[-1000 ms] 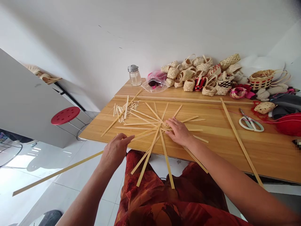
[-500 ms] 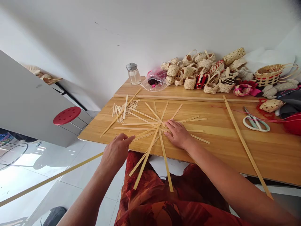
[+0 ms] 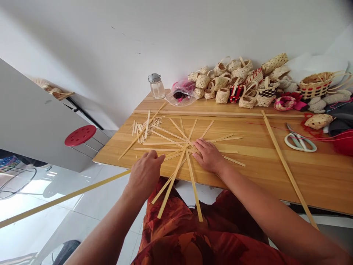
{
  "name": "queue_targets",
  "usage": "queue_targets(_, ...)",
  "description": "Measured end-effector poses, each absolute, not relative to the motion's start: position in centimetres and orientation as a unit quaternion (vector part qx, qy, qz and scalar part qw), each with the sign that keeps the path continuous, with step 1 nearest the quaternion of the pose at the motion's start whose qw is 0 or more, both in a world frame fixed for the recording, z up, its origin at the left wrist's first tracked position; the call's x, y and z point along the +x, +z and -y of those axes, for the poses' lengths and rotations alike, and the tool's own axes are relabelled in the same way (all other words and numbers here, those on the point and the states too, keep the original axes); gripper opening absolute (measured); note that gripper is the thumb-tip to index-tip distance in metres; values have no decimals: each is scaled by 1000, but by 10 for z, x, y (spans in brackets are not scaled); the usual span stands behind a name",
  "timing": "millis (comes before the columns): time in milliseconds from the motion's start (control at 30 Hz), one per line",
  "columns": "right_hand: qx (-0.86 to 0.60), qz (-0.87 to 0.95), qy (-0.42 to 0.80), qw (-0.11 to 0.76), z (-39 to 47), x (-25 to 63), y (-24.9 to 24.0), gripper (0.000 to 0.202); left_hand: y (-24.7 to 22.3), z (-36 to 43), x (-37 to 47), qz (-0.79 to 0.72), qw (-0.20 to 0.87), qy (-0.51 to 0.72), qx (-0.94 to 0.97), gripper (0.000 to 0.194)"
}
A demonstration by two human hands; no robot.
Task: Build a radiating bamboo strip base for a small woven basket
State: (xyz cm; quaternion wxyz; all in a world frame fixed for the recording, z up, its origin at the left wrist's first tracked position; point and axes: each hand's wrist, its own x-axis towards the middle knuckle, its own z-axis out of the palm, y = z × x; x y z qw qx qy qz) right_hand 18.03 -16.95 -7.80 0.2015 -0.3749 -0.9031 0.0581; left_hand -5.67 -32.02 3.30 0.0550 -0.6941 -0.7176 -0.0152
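Flat bamboo strips (image 3: 192, 176) radiate like spokes from a crossing point on the wooden table, several of them reaching past its front edge over my lap. My right hand (image 3: 207, 155) lies flat with fingers spread, pressing on the strips just right of that crossing. My left hand (image 3: 147, 168) is closed around a long bamboo strip (image 3: 68, 197), whose tail runs down to the left over the floor. The strip's other end leads toward the crossing, and my fingers partly hide it.
A heap of short offcuts (image 3: 147, 130) lies at left with a long strip across it. Behind stand a glass jar (image 3: 157, 88), a plastic bag (image 3: 182, 95) and several small woven baskets (image 3: 222, 95). Scissors (image 3: 300, 141) and a long slat (image 3: 289, 171) lie at right. A red stool (image 3: 80, 135) stands left.
My left hand has moved right and slightly up along or with the long strip, closer to the crossing. My right hand keeps its place on the strips.
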Motion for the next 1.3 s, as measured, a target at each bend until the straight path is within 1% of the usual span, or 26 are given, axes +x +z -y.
queue_targets(200, -379, 904, 61, 186, 169, 179, -75, 59, 9, 313, -67, 720, 22, -39, -693, 53)
queue_targets(367, -378, 906, 57, 184, 169, 180, -74, 59, -12, 304, -80, 718, -25, -100, -688, 43)
queue_targets(467, -378, 906, 56, 180, 169, 180, -74, 60, -17, 300, -80, 710, -47, -133, -690, 43)
queue_targets(633, -375, 906, 63, 184, 168, 179, -74, 57, -22, 287, -72, 716, -76, -137, -680, 43)
queue_targets(867, -366, 909, 58, 191, 167, 180, -75, 55, -30, 269, -66, 718, -84, -150, -674, 42)
queue_targets(1067, -357, 908, 48, 214, 167, 180, -76, 53, -31, 272, -61, 725, -95, -146, -666, 42)
queue_targets(1300, -356, 908, 61, 212, 167, 180, -76, 54, -29, 272, -73, 705, -81, -143, -690, 43)
